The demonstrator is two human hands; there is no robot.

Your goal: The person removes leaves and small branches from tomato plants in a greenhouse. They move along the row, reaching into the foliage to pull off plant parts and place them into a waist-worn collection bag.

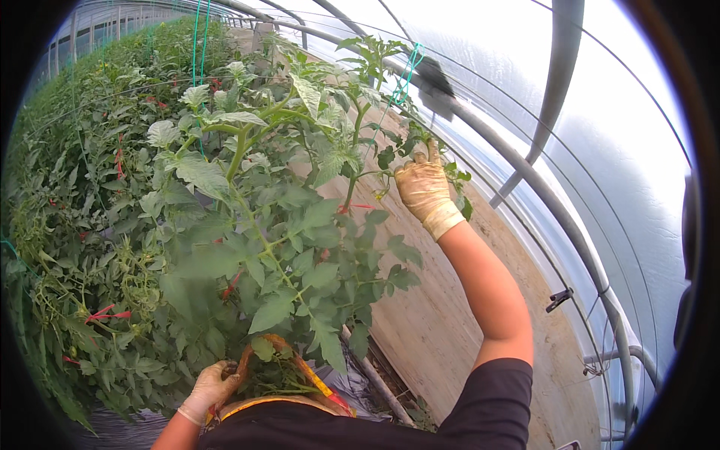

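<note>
My right hand (424, 183), in a stained thin glove, reaches among the leaves of a tomato plant (354, 135) at the right end of the foliage. One finger points up; the others are bent, and leaves partly hide the fingertips, so a hold cannot be made out. My left hand (212, 385), also gloved, grips the worn handle (242, 365) of a container (281, 400) held against my body. Green leafy cuttings lie inside it. Large tomato leaves hang between my hands. Green twine (406, 79) hangs in loops above my right hand, and a red tie (357, 206) is on a stem below.
Dense tomato rows with red ties (107, 315) fill the left. A pale ground sheet (427, 315) runs along the right. Beyond it are curved metal greenhouse pipes (517, 160), wires, a black clip (558, 300) and plastic film. A pipe (382, 382) lies low beside the plants.
</note>
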